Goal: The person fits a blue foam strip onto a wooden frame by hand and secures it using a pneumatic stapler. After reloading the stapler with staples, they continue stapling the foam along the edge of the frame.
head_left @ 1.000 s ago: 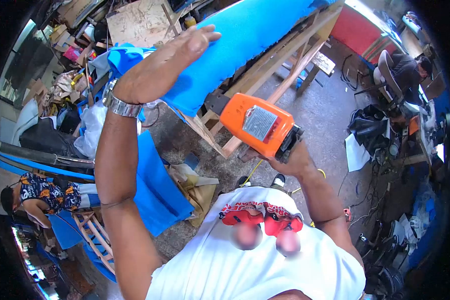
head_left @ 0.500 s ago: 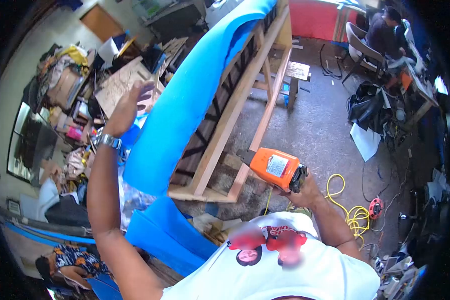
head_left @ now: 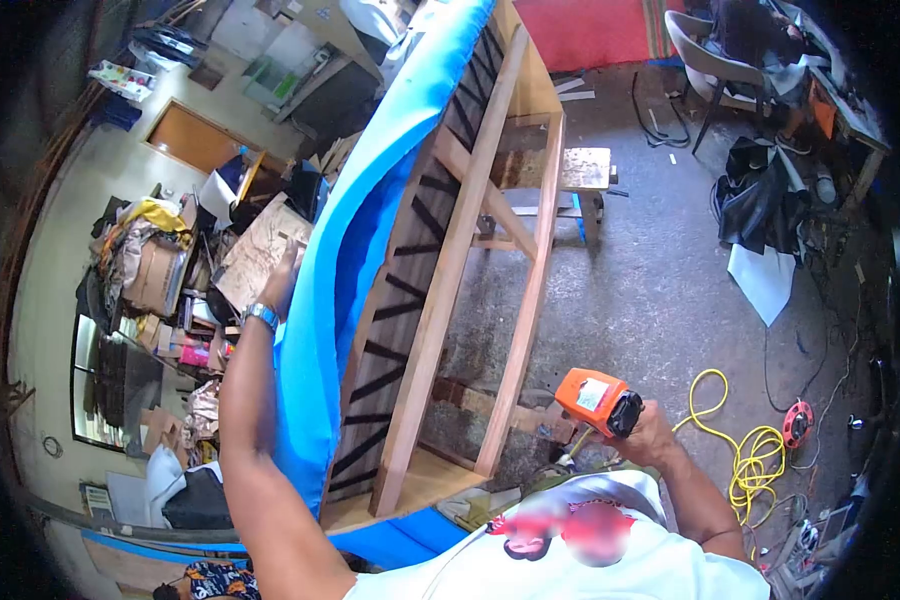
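My left hand (head_left: 284, 278), with a watch on the wrist, lies stretched against the outer side of a sheet of blue foam (head_left: 315, 240); its fingers are partly hard to make out. The foam drapes over a long wooden frame (head_left: 450, 240) with black webbing straps (head_left: 398, 282) across its inside. Near its upper middle the foam bulges away from the frame. My right hand (head_left: 650, 437) is closed round the handle of an orange staple gun (head_left: 595, 398), held to the right of the frame and apart from it.
A yellow hose (head_left: 755, 455) and a red reel (head_left: 797, 425) lie on the floor at right. A low wooden stool (head_left: 585, 170) stands behind the frame. Piled clutter (head_left: 155, 260) fills the left. A seated person (head_left: 745, 35) is at far right, another person (head_left: 215, 580) at lower left.
My left hand has come down from the air onto the foam's side. The staple gun has moved down and right in view, away from the frame. The view has shifted, and the frame appears more upright.
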### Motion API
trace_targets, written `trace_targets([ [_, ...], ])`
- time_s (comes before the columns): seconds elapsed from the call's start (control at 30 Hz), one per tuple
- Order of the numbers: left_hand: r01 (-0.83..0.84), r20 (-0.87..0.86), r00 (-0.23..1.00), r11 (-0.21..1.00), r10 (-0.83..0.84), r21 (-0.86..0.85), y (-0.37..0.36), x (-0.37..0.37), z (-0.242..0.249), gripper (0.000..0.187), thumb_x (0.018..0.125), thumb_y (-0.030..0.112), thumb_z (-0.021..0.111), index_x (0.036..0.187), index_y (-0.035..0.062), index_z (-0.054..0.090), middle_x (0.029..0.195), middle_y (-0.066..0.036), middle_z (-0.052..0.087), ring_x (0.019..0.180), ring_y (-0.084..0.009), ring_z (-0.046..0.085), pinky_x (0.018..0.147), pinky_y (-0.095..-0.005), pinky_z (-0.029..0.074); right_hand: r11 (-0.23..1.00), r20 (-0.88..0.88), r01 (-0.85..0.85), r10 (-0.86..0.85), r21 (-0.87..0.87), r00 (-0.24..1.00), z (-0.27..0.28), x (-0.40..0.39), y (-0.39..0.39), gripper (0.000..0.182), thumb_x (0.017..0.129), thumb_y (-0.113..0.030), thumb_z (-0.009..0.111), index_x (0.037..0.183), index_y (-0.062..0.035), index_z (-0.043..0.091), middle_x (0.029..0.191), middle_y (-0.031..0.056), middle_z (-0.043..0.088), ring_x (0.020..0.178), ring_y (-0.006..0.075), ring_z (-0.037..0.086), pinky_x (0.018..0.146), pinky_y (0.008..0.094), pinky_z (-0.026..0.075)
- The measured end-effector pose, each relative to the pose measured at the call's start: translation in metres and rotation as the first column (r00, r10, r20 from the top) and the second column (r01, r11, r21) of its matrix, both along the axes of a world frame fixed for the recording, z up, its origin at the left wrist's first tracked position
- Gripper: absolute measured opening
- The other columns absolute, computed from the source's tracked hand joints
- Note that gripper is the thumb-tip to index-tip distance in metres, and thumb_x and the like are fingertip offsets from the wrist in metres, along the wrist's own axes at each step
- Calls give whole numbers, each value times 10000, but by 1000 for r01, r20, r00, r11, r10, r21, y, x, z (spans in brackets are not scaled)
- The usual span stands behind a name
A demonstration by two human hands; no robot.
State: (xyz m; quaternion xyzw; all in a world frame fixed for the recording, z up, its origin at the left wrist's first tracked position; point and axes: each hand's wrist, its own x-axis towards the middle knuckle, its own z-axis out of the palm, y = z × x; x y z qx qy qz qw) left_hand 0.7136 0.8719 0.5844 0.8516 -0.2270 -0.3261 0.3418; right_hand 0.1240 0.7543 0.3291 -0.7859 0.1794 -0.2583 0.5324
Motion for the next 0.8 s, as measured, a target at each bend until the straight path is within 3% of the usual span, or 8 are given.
trace_targets([
  [0.13,28,10,1000,999,-27,-45,-9,11,-6,979,1010,757,313,1584,-36,314,1561,-151,473,1395,-251,475,1149,-364,382,992,-59,1,-9,-123,998,22,28,-35,366,805,-299,867,1091,-103,749,948,110,774,870,301,758,762,384,611],
  [0.17,0,59,998,1000,2,-28,-18,-7,1,878,1055,677,314,1576,-30,340,1563,-147,473,1407,-236,468,1165,-357,366,991,-30,20,-16,133,999,49,42,-38,351,811,-307,869,1068,-96,755,969,125,769,894,321,752,773,381,610],
  [0.27,-1,63,998,997,5,-74,-31,-4,-1,814,1075,615,302,1580,-23,338,1580,-145,452,1433,-232,438,1187,-354,331,999,60,9,-12,42,998,41,92,-44,308,828,-271,866,1055,-90,763,972,102,778,877,244,763,780,352,603],
  [0.33,-11,28,999,987,16,-159,-32,11,-16,772,1088,573,294,1582,-19,336,1591,-143,437,1450,-230,418,1202,-351,308,954,159,-71,25,292,987,53,126,-45,295,838,-223,863,1075,-79,762,971,56,778,855,126,724,782,322,590],
  [0.47,10,-45,999,942,-26,-336,-32,27,-24,691,1115,491,279,1588,-10,332,1614,-139,409,1484,-225,378,1232,-347,261,937,370,-166,43,307,928,66,187,-51,312,823,-102,858,1109,-38,750,976,19,769,866,65,662,803,296,581],
  [0.53,244,112,969,917,-219,-315,-36,10,-13,651,1128,449,271,1590,-5,331,1625,-138,395,1501,-223,358,1247,-345,238,953,383,-141,28,269,923,83,205,-50,320,830,-100,858,1122,-36,744,1003,17,769,906,56,656,852,291,575],
  [0.6,552,435,778,824,-453,-127,-44,-25,7,627,1127,395,263,1606,-8,286,1685,-146,274,1570,-228,211,1275,-352,152,968,425,-131,28,216,905,86,218,-50,329,835,-115,861,1132,-39,742,1027,25,772,934,58,661,876,292,573],
  [0.8,665,608,588,747,-533,11,-49,-49,9,700,1092,464,280,1621,6,248,1719,-171,154,1600,-279,96,1284,-376,78,956,346,-101,-1,275,938,62,213,-42,403,830,-162,874,1186,-42,728,1117,63,768,1023,134,708,931,319,563],
])
